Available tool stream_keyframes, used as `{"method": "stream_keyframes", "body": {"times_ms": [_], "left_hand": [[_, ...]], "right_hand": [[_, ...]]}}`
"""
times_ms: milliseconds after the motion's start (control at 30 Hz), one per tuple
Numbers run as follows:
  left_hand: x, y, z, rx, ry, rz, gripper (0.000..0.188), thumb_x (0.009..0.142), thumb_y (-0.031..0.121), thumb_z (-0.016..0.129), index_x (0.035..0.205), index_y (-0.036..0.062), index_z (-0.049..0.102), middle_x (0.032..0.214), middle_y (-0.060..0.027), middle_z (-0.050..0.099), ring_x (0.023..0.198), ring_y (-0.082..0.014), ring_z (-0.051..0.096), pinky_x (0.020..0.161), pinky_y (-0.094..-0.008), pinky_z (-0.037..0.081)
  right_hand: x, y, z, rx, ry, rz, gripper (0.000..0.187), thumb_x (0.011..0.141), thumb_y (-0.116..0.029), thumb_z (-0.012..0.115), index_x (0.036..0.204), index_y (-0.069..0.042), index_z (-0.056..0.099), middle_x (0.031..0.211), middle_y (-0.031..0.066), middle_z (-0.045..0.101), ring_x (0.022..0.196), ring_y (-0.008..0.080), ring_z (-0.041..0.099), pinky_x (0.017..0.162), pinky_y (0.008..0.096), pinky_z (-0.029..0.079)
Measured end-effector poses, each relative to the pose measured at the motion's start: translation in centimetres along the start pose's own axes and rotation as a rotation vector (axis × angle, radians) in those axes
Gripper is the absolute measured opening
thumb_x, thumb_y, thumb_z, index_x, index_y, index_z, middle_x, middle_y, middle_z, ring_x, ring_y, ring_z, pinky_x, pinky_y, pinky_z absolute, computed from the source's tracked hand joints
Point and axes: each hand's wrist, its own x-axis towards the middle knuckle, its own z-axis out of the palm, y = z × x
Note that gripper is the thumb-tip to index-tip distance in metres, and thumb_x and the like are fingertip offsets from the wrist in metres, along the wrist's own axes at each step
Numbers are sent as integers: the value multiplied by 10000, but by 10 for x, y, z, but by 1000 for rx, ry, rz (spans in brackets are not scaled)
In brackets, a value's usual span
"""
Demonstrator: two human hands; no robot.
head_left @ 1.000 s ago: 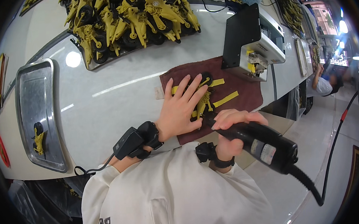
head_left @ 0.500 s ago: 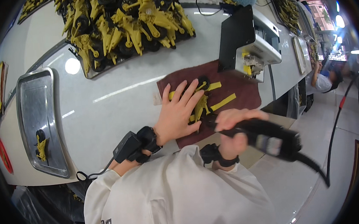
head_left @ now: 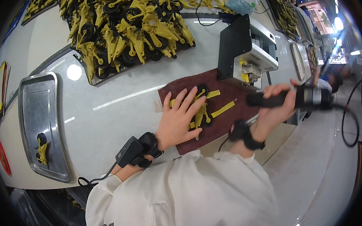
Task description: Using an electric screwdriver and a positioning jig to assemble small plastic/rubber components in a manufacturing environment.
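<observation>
Under the left hand (head_left: pixel 176 122), a yellow model (head_left: pixel 204 107) lies partly hidden.

On the surface (head_left: pixel 120 124), a tray (head_left: pixel 41 106) lies at the left with a lone motorcycle (head_left: pixel 43 153) in it. A heap of motorcycles (head_left: pixel 132 38) lies behind. Right of the tray is a cloth (head_left: pixel 234 93); on it, under the left fingers (head_left: pixel 196 107), lies a second motorcycle (head_left: pixel 203 109). A machine (head_left: pixel 241 52) stands at the cloth's far right corner. The right fingers (head_left: pixel 281 88) hold a handheld tool (head_left: pixel 305 96) at the cloth's right.
</observation>
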Motion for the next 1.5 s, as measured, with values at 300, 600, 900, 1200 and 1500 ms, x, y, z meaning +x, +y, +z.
{"method": "stream_keyframes", "body": {"times_ms": [300,600,900,1200,1500], "left_hand": [[0,-4,0,-113,7,-3,975,586,315,792,1383,68,287,1463,-133,278,1314,-341,290,1059,-557,160],[-3,-2,-3,-163,47,-26,1059,568,304,817,1408,39,228,1414,-140,336,1307,-307,317,1070,-517,182],[6,-6,-4,-125,27,-23,1021,582,313,805,1402,50,257,1422,-140,328,1304,-304,319,1065,-525,181],[-6,0,-4,-34,22,-72,932,622,377,751,1377,51,313,1452,-205,259,1327,-349,286,1054,-522,177],[-16,40,-114,14,128,-130,709,549,206,707,1190,12,475,1131,-198,503,1122,-354,437,949,-474,306]], "right_hand": [[-68,4,31,230,-245,29,578,842,-373,632,1188,-14,340,715,119,552,500,216,520,520,355,449],[-71,22,48,234,-253,34,584,816,-314,683,1164,7,342,713,123,549,546,214,548,552,335,484],[-70,36,56,139,-349,97,450,810,-261,666,1107,-51,401,701,95,523,525,186,507,555,332,454],[-81,27,58,186,-358,150,351,779,-78,660,1006,-10,401,674,77,538,580,149,537,597,289,475],[0,-58,22,382,-72,-274,559,828,-410,548,1155,11,380,693,42,407,545,127,391,617,304,317]]}}
